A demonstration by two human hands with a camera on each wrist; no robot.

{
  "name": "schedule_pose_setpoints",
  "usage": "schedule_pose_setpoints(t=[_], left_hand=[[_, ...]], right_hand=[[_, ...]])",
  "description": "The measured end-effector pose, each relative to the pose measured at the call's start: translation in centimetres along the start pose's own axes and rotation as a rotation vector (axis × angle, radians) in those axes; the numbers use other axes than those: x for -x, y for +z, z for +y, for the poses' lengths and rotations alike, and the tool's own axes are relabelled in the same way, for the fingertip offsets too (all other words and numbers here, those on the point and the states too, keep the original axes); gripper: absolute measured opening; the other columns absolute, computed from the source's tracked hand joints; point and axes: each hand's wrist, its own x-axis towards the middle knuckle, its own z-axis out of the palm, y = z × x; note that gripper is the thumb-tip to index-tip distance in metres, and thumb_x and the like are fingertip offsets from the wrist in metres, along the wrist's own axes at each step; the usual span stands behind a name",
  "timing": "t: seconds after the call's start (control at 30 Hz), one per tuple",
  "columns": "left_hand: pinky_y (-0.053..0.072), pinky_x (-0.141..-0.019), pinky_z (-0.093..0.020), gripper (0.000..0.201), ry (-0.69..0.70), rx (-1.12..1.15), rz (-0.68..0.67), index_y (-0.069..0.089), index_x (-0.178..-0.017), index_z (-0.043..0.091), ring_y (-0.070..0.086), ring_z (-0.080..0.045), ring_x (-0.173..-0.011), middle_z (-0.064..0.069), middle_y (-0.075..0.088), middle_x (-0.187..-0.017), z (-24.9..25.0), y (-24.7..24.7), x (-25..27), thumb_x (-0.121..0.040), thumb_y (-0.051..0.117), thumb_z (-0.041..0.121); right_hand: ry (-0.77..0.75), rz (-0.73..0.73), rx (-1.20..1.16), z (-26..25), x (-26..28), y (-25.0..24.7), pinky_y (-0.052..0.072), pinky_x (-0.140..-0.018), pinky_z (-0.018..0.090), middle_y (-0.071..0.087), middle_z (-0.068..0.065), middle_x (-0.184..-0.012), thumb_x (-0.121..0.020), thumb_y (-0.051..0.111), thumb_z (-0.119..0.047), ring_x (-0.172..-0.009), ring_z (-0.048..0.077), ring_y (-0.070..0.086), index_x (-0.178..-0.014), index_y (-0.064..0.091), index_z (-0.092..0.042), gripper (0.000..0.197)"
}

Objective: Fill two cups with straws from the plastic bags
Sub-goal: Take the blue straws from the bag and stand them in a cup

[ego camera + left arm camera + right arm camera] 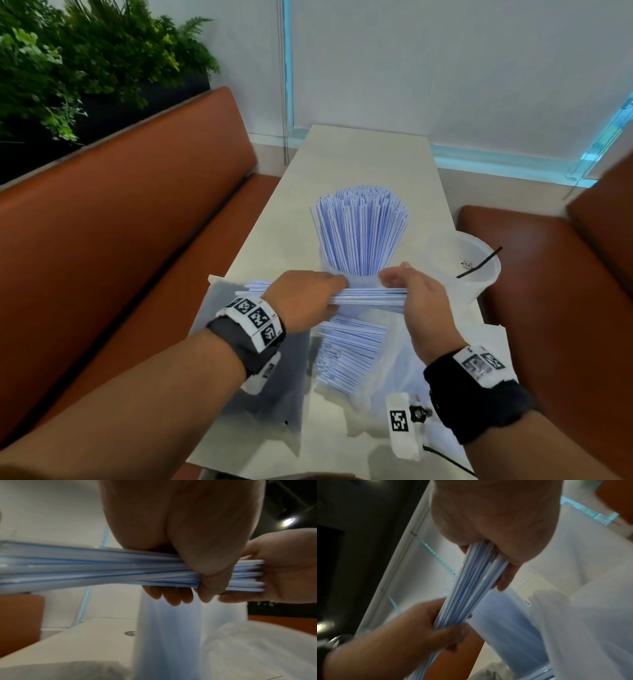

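Left hand (305, 298) is gripping one end of a straw bundle (370, 295), right hand (416, 294) clamping the other, level just before the full cup (359, 274). Straws are probably light, slick, bendy, so I'd grab mid-bundle.

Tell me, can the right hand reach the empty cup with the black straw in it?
Probably yes, but not right now. The right hand has its grip on the bundle of straws. The empty cup stands just right of it, with only a loose plastic bag between.
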Motion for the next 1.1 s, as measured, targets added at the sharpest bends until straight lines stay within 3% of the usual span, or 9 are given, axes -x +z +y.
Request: schedule_pose_setpoints(t=[0.07,0.2,0.3,0.43,0.6,0.73,0.83,0.97,1.1], left_hand=[[0.041,-0.058,-0.032,0.023,0.052,0.005,0.015,0.051,-0.116,0.025,0.062,-0.024,-0.078,0.002,0.065,-0.096,2.0,-0.1,-0.9,-0.095,0.055,0.034],[0.034,-0.056,-0.031,0.007,-0.007,0.137,0.094,0.046,-0.098,0.027,0.058,-0.023,-0.069,0.006,0.053,-0.077,2.7,-1.4,-1.8,-0.096,0.053,0.028],[0.045,-0.056,-0.037,0.009,-0.104,0.605,0.249,0.052,-0.101,0.032,0.062,-0.021,-0.069,0.002,0.062,-0.079,2.5,-3.6,-1.9,-0.096,0.06,0.033],[0.054,-0.063,-0.029,0.008,-0.122,1.319,0.588,0.067,-0.089,0.037,0.063,-0.015,-0.064,0.004,0.065,-0.073,4.5,-7.2,-2.6,-0.088,0.07,0.03],[0.051,-0.064,-0.035,0.019,-0.054,1.72,0.851,0.062,-0.08,0.026,0.057,-0.024,-0.061,-0.006,0.058,-0.067,5.1,-9.2,-4.2,-0.09,0.064,0.01],[0.052,-0.064,-0.034,0.018,-0.113,1.752,0.841,0.055,-0.087,0.015,0.056,-0.025,-0.06,-0.008,0.058,-0.067,6.2,-8.6,-4.7,-0.096,0.057,0.0],[0.052,-0.064,-0.034,0.014,-0.15,1.812,0.867,0.053,-0.088,0.014,0.055,-0.026,-0.059,-0.009,0.057,-0.066,6.1,-8.5,-4.6,-0.093,0.059,0.002],[0.052,-0.061,-0.034,0.011,-0.18,1.789,0.852,0.054,-0.089,0.015,0.056,-0.024,-0.057,-0.007,0.058,-0.065,6.5,-8.5,-4.7,-0.09,0.061,0.006],[0.051,-0.061,-0.035,0.011,-0.205,1.764,0.885,0.053,-0.09,0.015,0.055,-0.025,-0.058,-0.008,0.057,-0.066,5.7,-8.4,-5.0,-0.091,0.061,0.007]], right_hand=[[0.017,-0.065,0.031,0.0,0.2,0.6,0.052,-0.086,0.03,0.077,0.003,-0.086,-0.104,0.048,-0.025,-0.089,0.016,0.072,-0.083,0.079,-0.013,0.039],[0.125,0.059,-0.195,-0.1,-0.3,-0.2,0.055,-0.087,0.033,0.077,0.004,-0.09,-0.105,0.043,-0.044,-0.093,0.018,0.072,-0.089,0.077,-0.015,0.047],[0.303,0.041,-0.34,0.3,-0.6,-0.9,0.055,-0.089,0.039,0.078,0.006,-0.09,-0.104,0.041,-0.05,-0.093,0.021,0.074,-0.096,0.072,-0.012,0.05],[0.431,-0.021,-0.432,0.6,0.1,0.0,0.057,-0.079,0.037,0.077,0.012,-0.1,-0.103,0.041,-0.055,-0.095,0.025,0.075,-0.111,0.068,-0.008,0.055],[0.519,-0.027,-0.625,-0.3,0.2,0.9,0.054,-0.097,0.05,0.071,0.019,-0.119,-0.102,0.039,-0.058,-0.109,0.035,0.07,-0.124,0.062,-0.005,0.062],[0.576,-0.095,-0.766,-0.9,0.5,1.3,0.058,-0.09,0.051,0.07,0.025,-0.118,-0.103,0.04,-0.057,-0.104,0.038,0.071,-0.127,0.058,0.002,0.066],[0.564,-0.089,-0.753,-0.6,0.2,1.0,0.057,-0.094,0.048,0.064,0.027,-0.128,-0.104,0.037,-0.055,-0.106,0.036,0.068,-0.13,0.057,0.005,0.068],[0.489,-0.213,-0.637,-1.2,0.3,1.2,0.056,-0.096,0.049,0.073,0.021,-0.107,-0.103,0.039,-0.058,-0.108,0.034,0.069,-0.116,0.069,0.004,0.069],[-0.001,-0.298,-0.134,-1.6,0.2,1.0,0.054,-0.093,0.031,0.074,-0.006,-0.111,-0.085,0.061,-0.059,-0.105,0.009,0.068,-0.113,0.072,-0.024,0.046]])
